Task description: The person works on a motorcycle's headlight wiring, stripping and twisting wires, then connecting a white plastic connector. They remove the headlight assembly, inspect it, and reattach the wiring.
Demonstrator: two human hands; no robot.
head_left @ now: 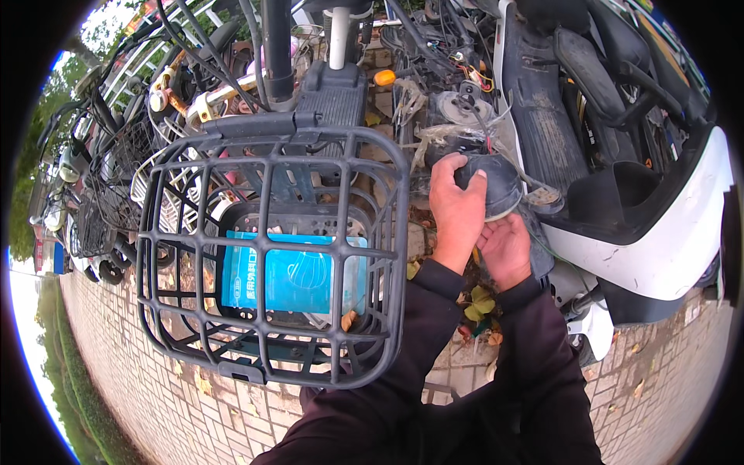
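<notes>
Both my hands hold a black, scuffed, dome-shaped housing (502, 186) with a pale rim, among the stripped parts of an electric scooter at centre right. My left hand (459, 209) grips its near left side, thumb and fingers pressed on the shell. My right hand (508, 252) is curled under its lower rim, fingertips partly hidden. Above the housing are torn plastic, a grey round metal part (457, 105), loose wires (482, 77) and an orange reflector (384, 77).
A black wire basket (271, 163) with a blue packet (287, 271) inside is at left centre. Piled bikes and scooters (108, 186) line the back left. A white scooter body (628, 263) flanks the right. Paving (209, 395) with fallen leaves lies underneath.
</notes>
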